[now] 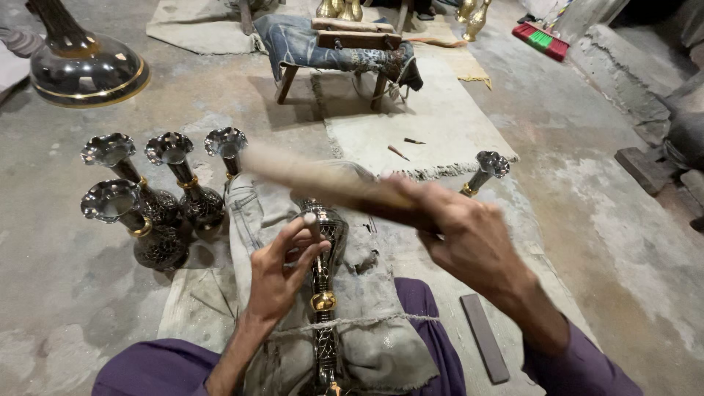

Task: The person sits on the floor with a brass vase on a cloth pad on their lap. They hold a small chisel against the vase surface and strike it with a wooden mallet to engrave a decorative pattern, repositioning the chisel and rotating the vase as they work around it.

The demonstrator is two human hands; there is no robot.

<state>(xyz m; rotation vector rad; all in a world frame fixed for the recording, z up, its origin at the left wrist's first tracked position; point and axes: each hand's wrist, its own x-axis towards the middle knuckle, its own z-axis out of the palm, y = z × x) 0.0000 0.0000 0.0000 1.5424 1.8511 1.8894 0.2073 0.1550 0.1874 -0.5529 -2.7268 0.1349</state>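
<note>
The person sat on the floor with a dark engraved vase (pixel 324 293) lying lengthwise along the lap on a grey cloth (pixel 381 330), in the lower middle of the frame. The left hand (pixel 282 268) had its fingers pinched shut around a small chisel (pixel 311 220), whose tip rested on the vase's belly. The right hand (pixel 469 235) was wrapped tight about a wooden mallet stick (pixel 315 176), which showed blurred across the centre of the frame. To my eye, good work here asked that the chisel stay steady on the engraved line, the vase be kept from rolling on the cloth, and the taps come light and square on the chisel head. I counted four more vases standing at the left: one (pixel 117 165), a second (pixel 180 172), a third (pixel 226 147) and a fourth (pixel 132 227); a fifth (pixel 484 170) stood right of centre. Two small tools (pixel 400 152) lay on the mat beyond, one flat dark bar (pixel 484 337) lay at lower right, and one low stool (pixel 345 51) stood at the top.
</note>
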